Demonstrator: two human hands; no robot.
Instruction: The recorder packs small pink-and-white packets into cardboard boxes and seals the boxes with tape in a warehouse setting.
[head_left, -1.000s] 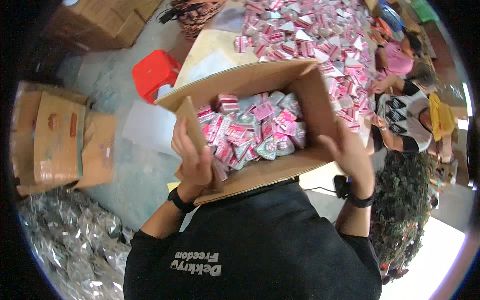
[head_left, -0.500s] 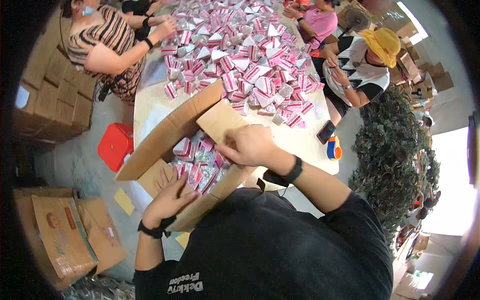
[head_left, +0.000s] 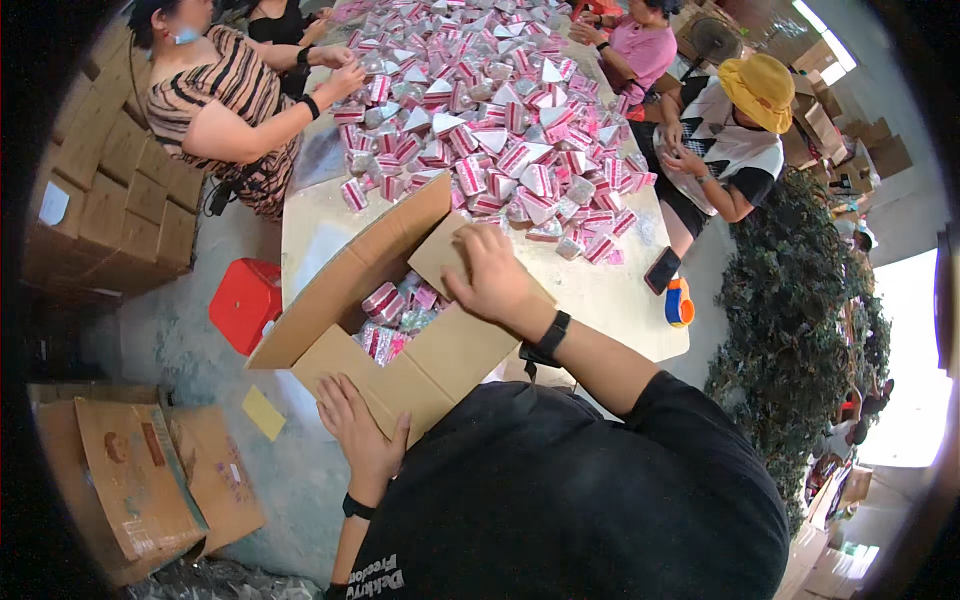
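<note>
Matt, smooth cardboard box

red stool | dark phone — just beside blue-orange ring | fan | leafy greenery — right

Carton sat mid-frame, at the near end of the table — packets inside, packet pile behind it, top centre. Phone lay at the table's right edge; stool left, stacked boxes upper left — foliage right.
</note>
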